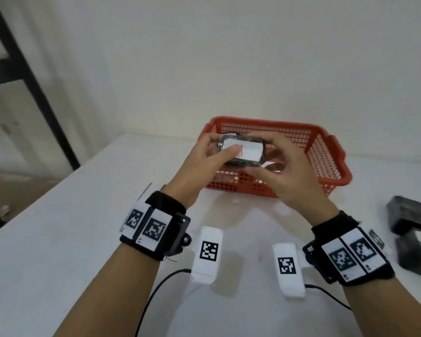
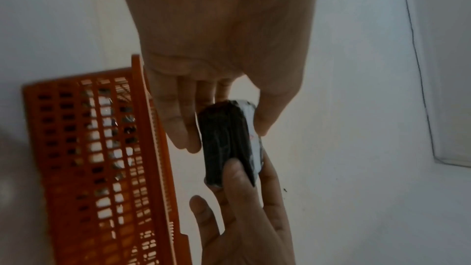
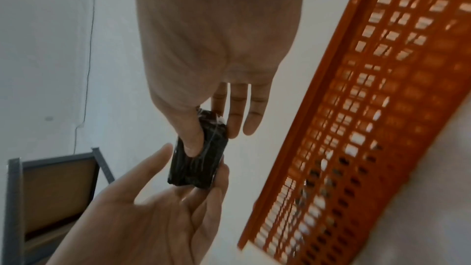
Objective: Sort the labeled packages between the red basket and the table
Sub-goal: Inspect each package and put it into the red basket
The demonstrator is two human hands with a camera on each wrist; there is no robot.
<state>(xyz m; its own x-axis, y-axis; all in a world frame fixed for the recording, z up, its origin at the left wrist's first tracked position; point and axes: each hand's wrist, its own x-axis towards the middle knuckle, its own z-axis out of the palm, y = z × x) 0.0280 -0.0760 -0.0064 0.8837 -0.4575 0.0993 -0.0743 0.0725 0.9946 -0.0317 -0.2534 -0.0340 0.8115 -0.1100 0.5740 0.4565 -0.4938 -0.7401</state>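
Observation:
A black wrapped package (image 1: 243, 152) with a white label bearing a red mark is held in the air over the near rim of the red basket (image 1: 326, 152). My left hand (image 1: 219, 149) pinches its left end, thumb on the label. My right hand (image 1: 270, 155) grips its right end. In the left wrist view the package (image 2: 224, 144) sits between my left thumb and fingers (image 2: 178, 124), beside the basket (image 2: 102, 148). The right wrist view shows my right thumb pressed on the package (image 3: 201, 158), with the basket (image 3: 369, 108) to the right.
Two more black packages (image 1: 408, 215) (image 1: 418, 249) lie on the white table (image 1: 58, 239) at the right edge. Two white marker blocks (image 1: 207, 254) (image 1: 288, 268) with cables sit near me. More wrapped items show through the basket mesh. A dark shelf frame (image 1: 34, 81) stands left.

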